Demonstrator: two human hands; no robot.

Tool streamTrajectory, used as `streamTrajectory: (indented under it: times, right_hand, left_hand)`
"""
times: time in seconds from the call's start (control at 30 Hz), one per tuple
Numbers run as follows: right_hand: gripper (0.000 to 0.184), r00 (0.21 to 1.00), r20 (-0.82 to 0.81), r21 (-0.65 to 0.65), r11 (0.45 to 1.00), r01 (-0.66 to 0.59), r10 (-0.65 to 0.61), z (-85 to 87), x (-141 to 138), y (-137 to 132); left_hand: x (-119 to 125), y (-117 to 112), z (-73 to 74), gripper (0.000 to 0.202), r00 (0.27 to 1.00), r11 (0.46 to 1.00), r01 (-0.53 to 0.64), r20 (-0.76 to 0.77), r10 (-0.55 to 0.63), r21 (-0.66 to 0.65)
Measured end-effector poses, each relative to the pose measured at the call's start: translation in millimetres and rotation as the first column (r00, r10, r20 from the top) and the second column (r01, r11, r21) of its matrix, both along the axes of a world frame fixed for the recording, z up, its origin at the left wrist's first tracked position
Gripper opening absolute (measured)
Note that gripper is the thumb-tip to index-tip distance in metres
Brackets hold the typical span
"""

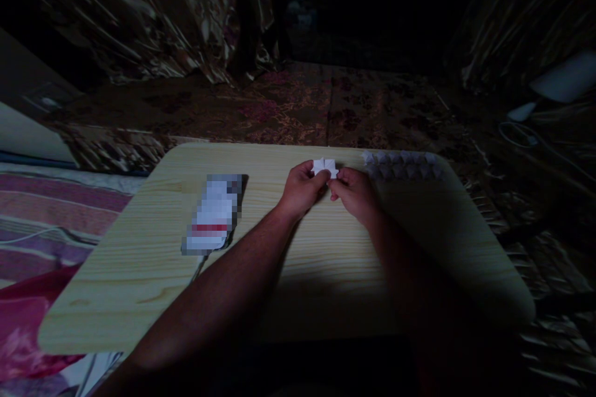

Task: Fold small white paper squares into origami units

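Observation:
Both hands meet over the far middle of a pale wood-grain table [316,260], around a small white folded paper [325,165]. My left hand [300,189] grips its left side, thumb laid across the front. On the right edge, the fingers of my right hand [354,191] pinch the lower corner. Creases and short points show on the paper; its underside is hidden by the fingers. Close beyond my right hand, several small folded pale pieces [403,164] stand in two rows near the table's far right corner.
A phone-like object [212,214], blurred by pixelation, lies left on the table with a cable [199,267] running toward me. A striped bed cover [69,211] is at the left. Beyond the table are patterned cloth [288,105] and curtains [186,12]; a lamp [565,77] stands right.

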State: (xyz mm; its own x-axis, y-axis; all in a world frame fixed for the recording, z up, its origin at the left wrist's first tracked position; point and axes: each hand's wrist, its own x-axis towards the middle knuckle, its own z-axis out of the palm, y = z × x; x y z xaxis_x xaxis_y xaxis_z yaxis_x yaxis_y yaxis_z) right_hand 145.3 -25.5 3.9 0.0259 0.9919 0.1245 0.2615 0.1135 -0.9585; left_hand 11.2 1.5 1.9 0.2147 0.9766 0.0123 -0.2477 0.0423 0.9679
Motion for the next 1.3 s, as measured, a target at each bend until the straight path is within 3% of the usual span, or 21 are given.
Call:
streamTrajectory:
  times: [0.2, 0.43, 0.63, 0.73, 0.93, 1.17, 1.3]
  right_hand:
    - [0.011, 1.000, -0.007, 0.026, 1.000, -0.012, 0.013, 0.2, 0, 0]
    - [0.018, 0.997, 0.043, 0.060, 0.997, 0.057, -0.059, -6.4, 1, 4]
    - [0.013, 0.994, 0.028, 0.065, 0.993, 0.099, -0.101, -10.6, 1, 7]
    - [0.020, 0.991, -0.036, 0.078, 0.988, 0.134, -0.131, -11.1, 0, 8]
    - [0.023, 0.970, -0.070, 0.155, 0.957, 0.243, -0.235, -5.1, 0, 4]
    - [0.010, 0.970, -0.032, 0.271, 0.932, 0.240, -0.240, 3.3, -2, -2]
    - [0.009, 0.974, -0.025, 0.254, 0.941, 0.225, -0.226, 5.0, -2, -4]
  left_hand:
    - [0, 0, -0.6, 0.022, 1.000, 1.000, 0.023, 0.004, -0.023, 0.019]
    - [0, 1, 0.0, 0.028, 0.997, 1.000, -0.006, 0.073, 0.005, 0.018]
    - [1, 2, 1.7, 0.021, 0.989, 0.996, -0.085, 0.122, 0.083, 0.015]
    - [1, 3, 1.4, 0.022, 0.985, 0.991, -0.129, 0.116, 0.126, 0.022]
    - [1, 3, -0.8, 0.020, 0.978, 0.982, -0.176, 0.126, 0.167, 0.064]
    - [-3, 6, -4.1, 0.021, 0.982, 0.970, -0.183, 0.085, 0.171, 0.162]
    - [-3, 7, -4.6, 0.020, 0.982, 0.962, -0.180, 0.100, 0.163, 0.205]
